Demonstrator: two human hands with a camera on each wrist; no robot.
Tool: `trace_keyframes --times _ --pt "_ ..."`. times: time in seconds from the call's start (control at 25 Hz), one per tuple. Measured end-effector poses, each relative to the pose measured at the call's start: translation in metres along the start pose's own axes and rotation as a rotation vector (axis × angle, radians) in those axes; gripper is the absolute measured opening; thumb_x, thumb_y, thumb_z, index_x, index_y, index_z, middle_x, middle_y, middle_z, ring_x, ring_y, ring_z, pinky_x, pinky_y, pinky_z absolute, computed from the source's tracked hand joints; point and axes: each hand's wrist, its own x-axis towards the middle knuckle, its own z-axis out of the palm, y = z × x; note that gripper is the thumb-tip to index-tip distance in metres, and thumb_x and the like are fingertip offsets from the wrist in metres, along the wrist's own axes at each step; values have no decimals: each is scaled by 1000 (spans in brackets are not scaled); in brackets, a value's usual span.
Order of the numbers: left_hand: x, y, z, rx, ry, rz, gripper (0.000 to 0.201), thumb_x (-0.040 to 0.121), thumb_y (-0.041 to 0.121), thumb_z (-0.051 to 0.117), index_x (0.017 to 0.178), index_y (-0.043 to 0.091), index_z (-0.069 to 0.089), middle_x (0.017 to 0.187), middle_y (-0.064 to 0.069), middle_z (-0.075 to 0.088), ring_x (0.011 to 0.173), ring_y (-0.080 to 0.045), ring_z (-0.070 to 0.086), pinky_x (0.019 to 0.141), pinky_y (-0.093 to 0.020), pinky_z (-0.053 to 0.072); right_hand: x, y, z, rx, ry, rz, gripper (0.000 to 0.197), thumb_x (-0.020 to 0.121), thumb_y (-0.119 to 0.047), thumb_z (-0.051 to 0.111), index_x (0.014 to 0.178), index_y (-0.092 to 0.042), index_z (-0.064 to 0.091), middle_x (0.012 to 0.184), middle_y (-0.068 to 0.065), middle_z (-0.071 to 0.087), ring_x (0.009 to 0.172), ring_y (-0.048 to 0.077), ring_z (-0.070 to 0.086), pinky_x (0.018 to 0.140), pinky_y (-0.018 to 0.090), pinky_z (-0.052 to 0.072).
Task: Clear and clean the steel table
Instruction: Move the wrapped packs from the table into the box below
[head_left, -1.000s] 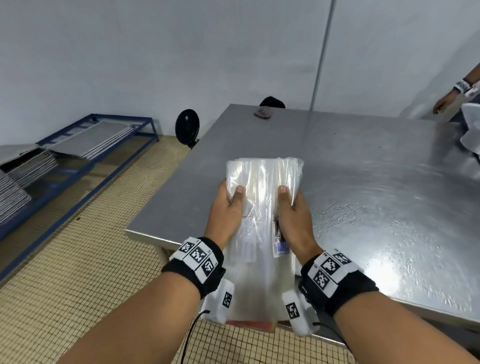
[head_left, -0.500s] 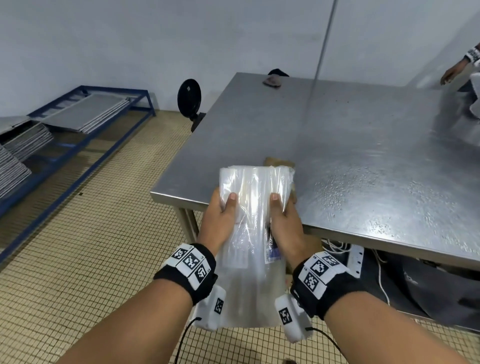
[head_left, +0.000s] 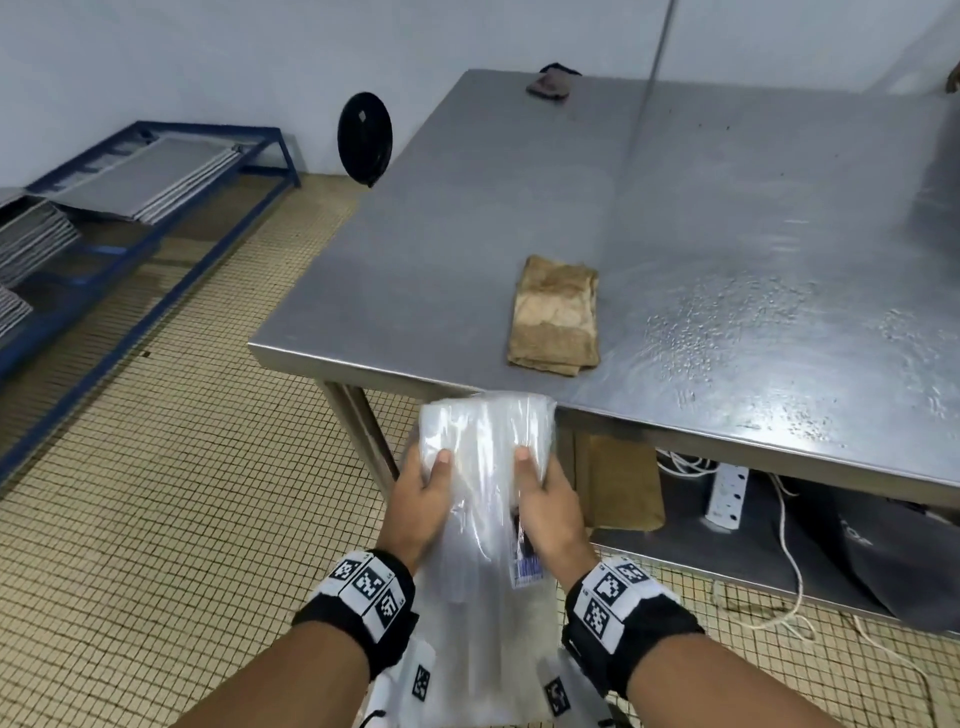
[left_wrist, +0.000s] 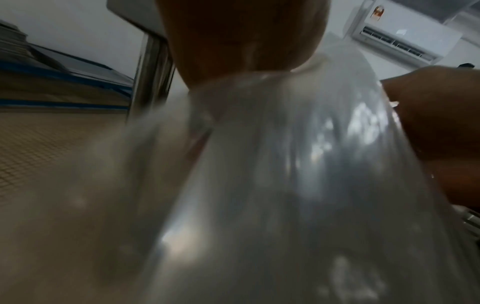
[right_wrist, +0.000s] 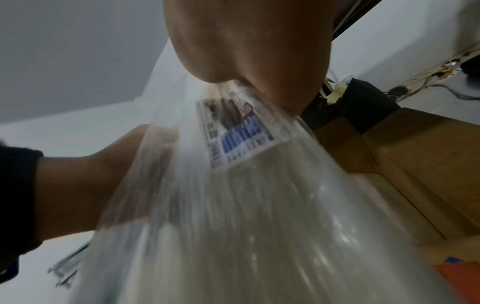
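Observation:
Both hands hold a clear plastic packet with a blue-and-white label in front of the steel table, below its near edge. My left hand grips the packet's left side, thumb on top. My right hand grips its right side the same way. The packet fills the left wrist view, and its label shows in the right wrist view. A folded brown cloth lies on the table near the front edge. A small dark object sits at the table's far edge.
Water drops cover the table's right part. A lower shelf holds a cardboard box, a white power strip with cables and a dark bag. A blue rack with grey trays stands at the left. A black round disc leans on the wall.
The packet has come off the table top and moved down and toward me, below the front edge. The brown cloth that lay under it is now uncovered.

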Motion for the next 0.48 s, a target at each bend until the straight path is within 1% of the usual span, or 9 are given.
trace_keyframes --times 0.08,0.16,0.2,0.24,0.28,0.32,0.36,0.4,0.48 --pt "14 -25 16 15 10 -25 47 100 47 42 141 24 42 130 -6 59 115 -22 61 98 -48 51 16 20 -7 -67 -36 -33 36 98 -48 38 128 -30 48 101 -16 55 92 3 51 87 21 36" --pt "24 -48 28 5 32 -46 41 102 40 41 137 22 47 124 -3 63 113 -21 62 99 -45 50 29 42 -10 -122 -58 -60 32 98 -49 38 121 -30 50 101 -15 58 88 -2 54 86 20 36" --pt "30 -60 35 0 36 -43 39 101 41 42 134 23 49 121 -1 64 112 -20 63 99 -46 50 39 55 -10 -145 -67 -63 34 96 -53 37 119 -31 50 104 -13 59 93 0 57 88 21 39" --pt "35 -70 42 1 35 -45 39 98 45 43 131 25 52 117 0 66 109 -20 64 98 -48 51 49 69 -10 -164 -73 -46 41 94 -59 34 123 -32 48 112 -9 61 104 7 59 93 25 41" --pt "42 -78 50 12 36 -53 42 94 54 45 126 29 54 113 0 67 106 -21 66 95 -51 52 61 81 -11 -175 -80 -8 53 92 -63 32 133 -30 43 126 -2 58 118 17 55 102 33 41" --pt "49 -86 57 37 35 -69 46 88 63 45 122 32 55 109 0 69 103 -23 67 93 -53 53 72 92 -12 -187 -92 54 64 92 -65 29 144 -28 33 140 3 50 129 24 47 109 38 35" --pt "57 -91 66 63 34 -84 50 84 69 45 119 35 56 106 1 69 101 -25 67 91 -55 53 83 100 -14 -187 -110 105 70 92 -66 26 150 -26 22 149 5 39 136 27 39 113 40 30" --pt "65 -94 75 96 21 -94 51 82 72 45 119 38 56 107 0 70 101 -26 67 91 -56 53 94 108 -17 -183 -119 142 73 92 -67 25 152 -25 16 153 6 33 138 28 36 114 41 29" --pt "79 -94 90 149 -1 -95 56 84 72 45 126 37 53 117 -5 68 110 -29 64 97 -55 49 113 115 -25 -178 -104 129 75 92 -67 24 152 -23 16 151 8 37 135 30 41 112 42 34"
